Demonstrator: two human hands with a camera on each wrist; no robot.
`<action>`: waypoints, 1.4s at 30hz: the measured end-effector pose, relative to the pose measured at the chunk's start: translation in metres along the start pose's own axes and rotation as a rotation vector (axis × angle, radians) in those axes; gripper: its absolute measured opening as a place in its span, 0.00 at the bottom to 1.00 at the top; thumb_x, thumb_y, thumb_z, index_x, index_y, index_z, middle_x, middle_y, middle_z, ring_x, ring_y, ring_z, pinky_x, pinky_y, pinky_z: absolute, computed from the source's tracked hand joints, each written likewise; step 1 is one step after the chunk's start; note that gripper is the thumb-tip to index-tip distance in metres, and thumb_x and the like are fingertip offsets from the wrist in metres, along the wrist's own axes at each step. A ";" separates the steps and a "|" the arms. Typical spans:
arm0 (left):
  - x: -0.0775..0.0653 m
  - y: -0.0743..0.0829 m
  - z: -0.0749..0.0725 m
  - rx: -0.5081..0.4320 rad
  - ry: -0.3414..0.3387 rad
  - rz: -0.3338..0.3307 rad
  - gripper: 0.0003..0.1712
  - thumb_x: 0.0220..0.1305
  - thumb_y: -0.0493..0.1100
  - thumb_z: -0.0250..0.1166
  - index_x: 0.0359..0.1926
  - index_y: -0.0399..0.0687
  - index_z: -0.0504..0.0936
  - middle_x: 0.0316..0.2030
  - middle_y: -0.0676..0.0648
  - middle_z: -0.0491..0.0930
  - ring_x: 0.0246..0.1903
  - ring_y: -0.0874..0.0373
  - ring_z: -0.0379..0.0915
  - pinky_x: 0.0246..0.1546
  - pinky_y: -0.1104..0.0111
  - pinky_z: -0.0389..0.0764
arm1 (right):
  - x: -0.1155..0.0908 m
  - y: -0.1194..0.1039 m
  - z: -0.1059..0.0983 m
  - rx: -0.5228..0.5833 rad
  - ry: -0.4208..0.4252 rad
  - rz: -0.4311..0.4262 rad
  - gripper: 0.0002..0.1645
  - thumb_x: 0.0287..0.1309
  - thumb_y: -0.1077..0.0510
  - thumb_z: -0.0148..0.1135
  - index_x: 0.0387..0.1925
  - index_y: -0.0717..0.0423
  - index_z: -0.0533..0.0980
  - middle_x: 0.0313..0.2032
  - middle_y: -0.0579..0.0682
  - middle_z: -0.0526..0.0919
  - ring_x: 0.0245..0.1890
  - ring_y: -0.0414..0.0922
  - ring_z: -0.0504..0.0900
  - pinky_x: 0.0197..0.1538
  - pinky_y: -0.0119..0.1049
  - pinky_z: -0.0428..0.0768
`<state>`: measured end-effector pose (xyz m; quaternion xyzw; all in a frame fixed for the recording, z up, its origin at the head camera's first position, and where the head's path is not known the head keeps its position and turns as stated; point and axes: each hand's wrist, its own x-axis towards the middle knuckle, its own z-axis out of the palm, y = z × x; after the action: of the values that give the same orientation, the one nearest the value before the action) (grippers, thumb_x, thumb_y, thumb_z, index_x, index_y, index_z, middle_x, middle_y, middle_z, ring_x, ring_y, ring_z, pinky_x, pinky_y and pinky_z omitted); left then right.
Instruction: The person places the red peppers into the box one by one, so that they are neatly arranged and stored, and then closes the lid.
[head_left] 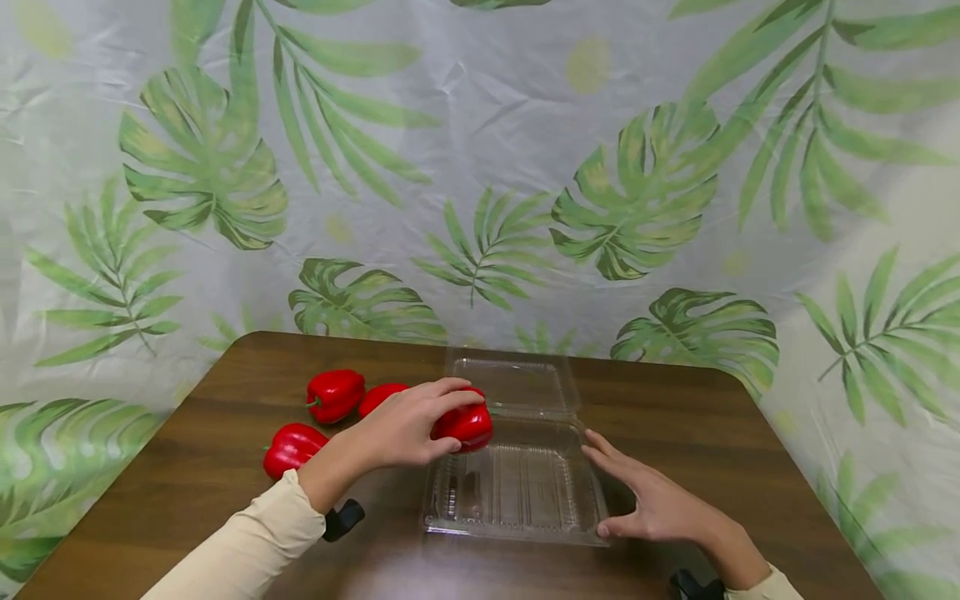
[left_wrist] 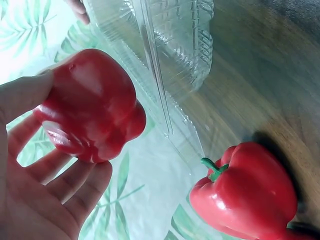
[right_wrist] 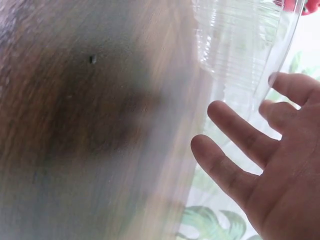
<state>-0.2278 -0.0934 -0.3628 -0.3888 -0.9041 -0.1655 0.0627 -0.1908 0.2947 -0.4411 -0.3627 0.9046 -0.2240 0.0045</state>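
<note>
A red bell pepper is in my left hand, gripped between thumb and fingers above the left side of a clear plastic clamshell container. The left wrist view shows this pepper's lobed end, with the thumb on one side and fingers beneath. The container stands with its lid folded back toward the wall, and its tray holds nothing. At the tray's right side is my right hand, fingers spread, fingertips right at the rim. That hand also shows extended fingers in the right wrist view.
Left of the container, more red bell peppers lie on the brown wooden table: one at the back, one nearer the front, and one partly behind my left hand. A leaf-patterned sheet hangs behind the table's far edge.
</note>
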 end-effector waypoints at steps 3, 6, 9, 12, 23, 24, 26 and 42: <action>0.004 0.001 0.000 0.003 -0.018 0.008 0.34 0.60 0.49 0.69 0.67 0.57 0.72 0.67 0.46 0.72 0.59 0.49 0.76 0.52 0.54 0.83 | 0.001 0.000 -0.001 0.009 -0.007 0.002 0.56 0.53 0.43 0.72 0.76 0.57 0.56 0.76 0.63 0.54 0.71 0.58 0.65 0.58 0.46 0.79; 0.009 0.002 0.002 0.007 -0.033 0.022 0.33 0.60 0.49 0.70 0.67 0.57 0.72 0.67 0.46 0.71 0.59 0.49 0.76 0.53 0.53 0.82 | 0.004 -0.001 -0.001 0.020 -0.019 0.007 0.56 0.53 0.44 0.72 0.76 0.57 0.56 0.76 0.64 0.53 0.71 0.61 0.64 0.59 0.47 0.79; 0.016 0.004 0.004 0.019 -0.049 0.042 0.33 0.60 0.49 0.70 0.67 0.57 0.72 0.67 0.46 0.71 0.60 0.48 0.76 0.54 0.53 0.82 | 0.006 -0.001 -0.003 0.024 -0.027 0.014 0.56 0.53 0.44 0.72 0.76 0.58 0.55 0.77 0.64 0.52 0.70 0.64 0.64 0.59 0.49 0.78; 0.023 0.006 0.007 0.018 -0.061 0.054 0.33 0.60 0.48 0.70 0.67 0.56 0.72 0.67 0.46 0.71 0.60 0.48 0.76 0.54 0.53 0.82 | 0.007 -0.002 -0.004 0.028 -0.033 0.022 0.56 0.53 0.44 0.72 0.76 0.59 0.55 0.77 0.64 0.52 0.70 0.65 0.63 0.59 0.50 0.78; 0.035 0.011 0.028 -0.014 -0.083 0.045 0.32 0.61 0.48 0.69 0.66 0.57 0.73 0.66 0.48 0.72 0.58 0.49 0.77 0.52 0.55 0.83 | 0.008 -0.004 -0.001 0.042 -0.047 0.055 0.56 0.53 0.44 0.72 0.75 0.60 0.55 0.77 0.63 0.51 0.71 0.65 0.63 0.60 0.50 0.78; 0.036 0.012 0.030 -0.017 -0.087 0.042 0.32 0.61 0.49 0.69 0.66 0.57 0.72 0.66 0.48 0.72 0.58 0.50 0.77 0.52 0.55 0.83 | 0.008 -0.003 -0.001 0.041 -0.045 0.057 0.56 0.53 0.43 0.72 0.75 0.60 0.55 0.77 0.63 0.51 0.71 0.65 0.62 0.60 0.50 0.78; 0.038 0.013 0.033 -0.025 -0.095 0.034 0.32 0.62 0.49 0.69 0.67 0.58 0.72 0.66 0.49 0.71 0.58 0.51 0.77 0.52 0.56 0.83 | 0.007 -0.003 -0.001 0.040 -0.042 0.060 0.56 0.53 0.43 0.72 0.75 0.60 0.55 0.77 0.63 0.51 0.71 0.65 0.62 0.60 0.51 0.78; 0.042 0.019 0.052 -0.027 -0.149 0.007 0.33 0.62 0.52 0.68 0.68 0.61 0.71 0.67 0.52 0.71 0.58 0.52 0.77 0.53 0.57 0.83 | 0.010 -0.008 -0.005 0.046 -0.085 0.070 0.56 0.55 0.40 0.70 0.75 0.60 0.55 0.77 0.63 0.50 0.71 0.65 0.62 0.61 0.54 0.76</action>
<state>-0.2417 -0.0345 -0.3965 -0.4042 -0.9025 -0.1483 -0.0094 -0.1937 0.2846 -0.4318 -0.3401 0.9102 -0.2290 0.0592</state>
